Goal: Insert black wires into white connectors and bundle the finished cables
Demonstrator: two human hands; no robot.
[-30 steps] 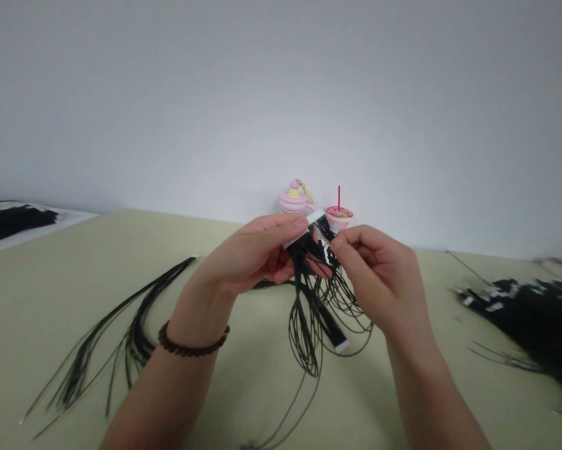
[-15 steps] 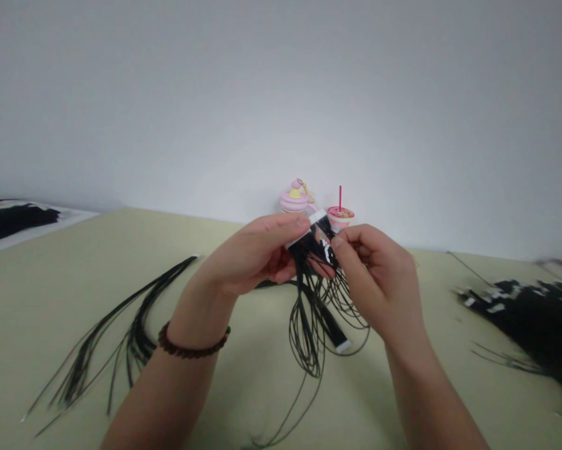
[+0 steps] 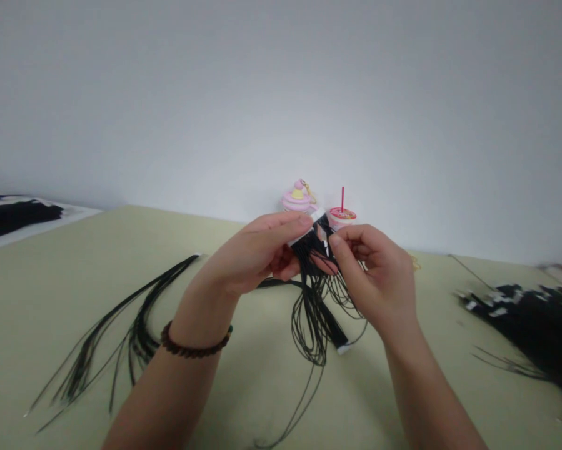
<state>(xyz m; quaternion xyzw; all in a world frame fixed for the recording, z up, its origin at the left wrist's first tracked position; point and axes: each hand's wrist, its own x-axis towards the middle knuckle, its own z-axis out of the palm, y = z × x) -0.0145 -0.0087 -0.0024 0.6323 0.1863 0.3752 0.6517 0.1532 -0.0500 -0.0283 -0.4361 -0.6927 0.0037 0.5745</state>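
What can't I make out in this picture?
In the head view:
White strip: partly behind the left hand.
Wires: too thin to count.
Cup: base hidden by the right hand.
Right pile: blurred, cut off by the right edge.
Left pile: cut off by the left edge.

Left hand (image 3: 266, 250) covers part of the white connector (image 3: 318, 215), right hand's (image 3: 372, 269) grip hides the black wires (image 3: 328, 224) it pinches, cup's (image 3: 343, 214) base is masked near the desk's (image 3: 243, 387) back edge, blurry dark heap (image 3: 538, 325) runs off-picture!
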